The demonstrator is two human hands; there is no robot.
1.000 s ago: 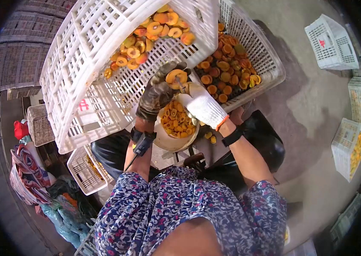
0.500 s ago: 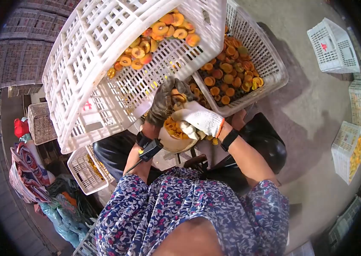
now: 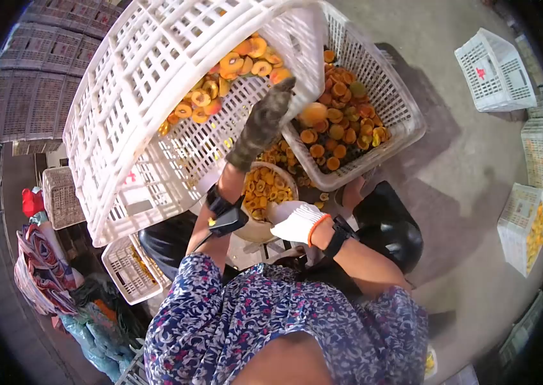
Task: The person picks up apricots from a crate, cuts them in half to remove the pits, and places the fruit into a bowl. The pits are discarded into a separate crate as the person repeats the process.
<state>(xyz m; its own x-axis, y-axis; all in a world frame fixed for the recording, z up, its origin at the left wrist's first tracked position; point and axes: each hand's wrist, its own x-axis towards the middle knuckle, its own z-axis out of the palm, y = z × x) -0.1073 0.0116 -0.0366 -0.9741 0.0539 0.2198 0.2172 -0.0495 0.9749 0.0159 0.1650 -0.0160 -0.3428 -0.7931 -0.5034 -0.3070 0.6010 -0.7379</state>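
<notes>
My left hand [image 3: 266, 119], in a dark glove, reaches between the tilted white crate of peach halves [image 3: 156, 138] and the right crate [image 3: 406, 122]. Its fingers are stretched out, with nothing seen in them. Just right of it, a blurred orange peach piece [image 3: 313, 114] shows above the right crate, which holds darker halves. My right hand [image 3: 298, 222], in a white glove, is closed beside the round bucket [image 3: 255, 231] of orange pieces [image 3: 265, 189]. What it grips is hidden.
White crates [image 3: 493, 70] stand along the right side, one with yellow pieces [image 3: 534, 240]. Stacked crates [image 3: 34, 83] are at the upper left. A low crate [image 3: 131, 269] and bundled cloth and bags [image 3: 95, 327] lie at the lower left.
The hands have parted. My left hand has moved up and right, letting go of a peach piece. My right hand has moved down, leaving the bucket's contents in view.
</notes>
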